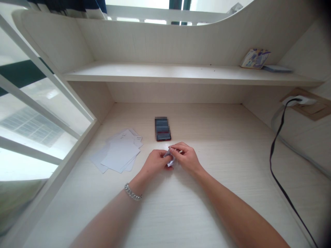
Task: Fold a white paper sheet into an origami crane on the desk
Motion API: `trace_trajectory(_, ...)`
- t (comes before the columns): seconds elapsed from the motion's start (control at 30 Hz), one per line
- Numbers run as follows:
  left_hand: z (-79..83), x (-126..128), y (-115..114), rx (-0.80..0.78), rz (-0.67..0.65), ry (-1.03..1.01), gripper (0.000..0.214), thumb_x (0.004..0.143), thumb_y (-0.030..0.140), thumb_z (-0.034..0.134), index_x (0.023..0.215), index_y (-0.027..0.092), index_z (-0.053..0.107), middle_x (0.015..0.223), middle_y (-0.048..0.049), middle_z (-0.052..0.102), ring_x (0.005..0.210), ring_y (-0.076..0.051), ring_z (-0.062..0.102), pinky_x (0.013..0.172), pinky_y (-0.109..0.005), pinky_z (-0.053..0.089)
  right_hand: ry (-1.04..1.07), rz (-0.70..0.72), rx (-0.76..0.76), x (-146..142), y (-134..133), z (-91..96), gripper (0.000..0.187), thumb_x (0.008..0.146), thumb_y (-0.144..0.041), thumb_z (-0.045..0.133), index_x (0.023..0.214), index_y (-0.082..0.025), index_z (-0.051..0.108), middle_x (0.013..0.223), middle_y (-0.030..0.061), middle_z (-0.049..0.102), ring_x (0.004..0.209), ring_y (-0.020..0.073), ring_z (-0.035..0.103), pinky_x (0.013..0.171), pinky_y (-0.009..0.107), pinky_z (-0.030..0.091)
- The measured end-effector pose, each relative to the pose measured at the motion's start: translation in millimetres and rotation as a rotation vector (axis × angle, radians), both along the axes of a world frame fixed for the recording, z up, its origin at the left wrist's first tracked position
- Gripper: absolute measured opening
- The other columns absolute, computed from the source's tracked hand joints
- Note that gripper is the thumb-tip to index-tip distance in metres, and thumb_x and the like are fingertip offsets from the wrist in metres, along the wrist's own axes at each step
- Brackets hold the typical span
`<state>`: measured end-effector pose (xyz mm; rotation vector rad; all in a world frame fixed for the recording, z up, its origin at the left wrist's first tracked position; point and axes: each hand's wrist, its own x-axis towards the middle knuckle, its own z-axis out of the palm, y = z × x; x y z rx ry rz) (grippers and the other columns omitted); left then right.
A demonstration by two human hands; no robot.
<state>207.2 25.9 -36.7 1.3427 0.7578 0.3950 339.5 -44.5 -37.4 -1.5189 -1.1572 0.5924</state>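
Observation:
Between both hands is a small piece of folded white paper [170, 162], held just above the middle of the desk. My left hand [156, 161] pinches its left and lower side, fingers curled beneath it. My right hand [186, 156] grips its upper right edge with thumb and fingertips. Part of the paper is hidden by the fingers, so its full shape cannot be made out. Directly beyond the hands lies a dark smartphone [162, 129], its screen blurred out. To the left, several loose white paper sheets [120, 151] overlap in a spread pile.
A shelf [165, 72] spans the back above the desk [219, 137], with a small patterned box [255, 58] and a flat bluish item [277, 69] at its right. A black cable [271, 155] hangs from the right wall socket [314, 103]. White rails [38, 106] border the left side.

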Motion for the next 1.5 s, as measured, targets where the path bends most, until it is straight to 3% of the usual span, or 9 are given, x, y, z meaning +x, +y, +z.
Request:
trace_trajectory(0.27,1.0,-0.2,-0.7,-0.012,-0.007,-0.008,0.023,0.064,0.032,0.066,0.064,0.010,0.067,0.053,-0.0032,0.056,0.051,-0.013,0.055,0.046,-0.023,0.046,0.040,0.007,-0.001,0.0,-0.1,1.3,0.021,0.079,-0.034,0.058,0.084,-0.018,0.070,0.086,0.0063,0.065,0.080,0.0174,0.059,0.060,0.025,0.044)
trace_trajectory(0.47,-1.7,1.8,3.2,-0.027,0.055,-0.061,0.027,0.068,0.037,0.064,0.072,0.010,0.066,0.064,-0.0037,0.059,0.054,-0.012,0.055,0.055,-0.026,0.050,0.035,0.027,-0.048,5.4,1.0,-1.0,0.023,0.079,-0.034,0.057,0.090,-0.018,0.070,0.088,0.0068,0.065,0.075,0.0166,0.059,0.064,0.026,0.045)
trace_trajectory(0.63,-5.7,1.3,4.2,0.095,0.083,-0.105,0.030,0.072,0.037,0.061,0.086,0.012,0.069,0.069,-0.0051,0.065,0.059,-0.014,0.058,0.058,-0.025,0.048,-0.014,0.068,-0.051,7.1,0.5,-3.1,0.019,0.076,-0.025,0.060,0.090,-0.020,0.070,0.084,0.0053,0.064,0.075,0.0162,0.060,0.066,0.027,0.046)
trace_trajectory(0.9,-12.6,-0.2,7.7,0.205,0.149,-0.128,0.038,0.065,0.016,0.063,0.103,0.014,0.066,0.095,-0.0093,0.069,0.076,-0.018,0.063,0.070,-0.027,0.049,0.136,0.077,0.019,5.8,0.9,-8.5,0.020,0.072,-0.020,0.062,0.089,-0.022,0.071,0.088,0.0049,0.059,0.072,0.0147,0.060,0.059,0.025,0.050)
trace_trajectory(1.1,-7.3,-1.6,5.5,0.202,0.125,-0.172,0.043,0.069,0.022,0.064,0.110,0.014,0.060,0.084,-0.0082,0.069,0.068,-0.016,0.062,0.066,-0.028,0.049,0.073,0.097,0.049,2.7,-1.0,-3.4,0.021,0.076,-0.022,0.057,0.090,-0.025,0.072,0.082,0.0023,0.053,0.062,0.0100,0.054,0.054,0.023,0.047)
trace_trajectory(1.23,-5.4,-1.9,5.0,0.196,0.117,-0.185,0.042,0.070,0.023,0.064,0.110,0.013,0.059,0.086,-0.0084,0.068,0.068,-0.015,0.062,0.065,-0.026,0.048,0.024,0.115,0.012,3.3,-1.8,-1.2,0.020,0.075,-0.021,0.057,0.089,-0.024,0.072,0.084,0.0025,0.052,0.064,0.0099,0.053,0.056,0.023,0.046)
trace_trajectory(1.5,-5.4,-0.3,4.6,0.146,0.108,-0.260,0.036,0.070,0.024,0.067,0.103,0.014,0.056,0.090,-0.0078,0.065,0.077,-0.015,0.061,0.069,-0.026,0.047,0.124,0.129,-0.011,6.3,0.4,-1.7,0.021,0.078,-0.031,0.058,0.093,-0.023,0.070,0.094,0.0055,0.060,0.079,0.0146,0.059,0.069,0.027,0.048)
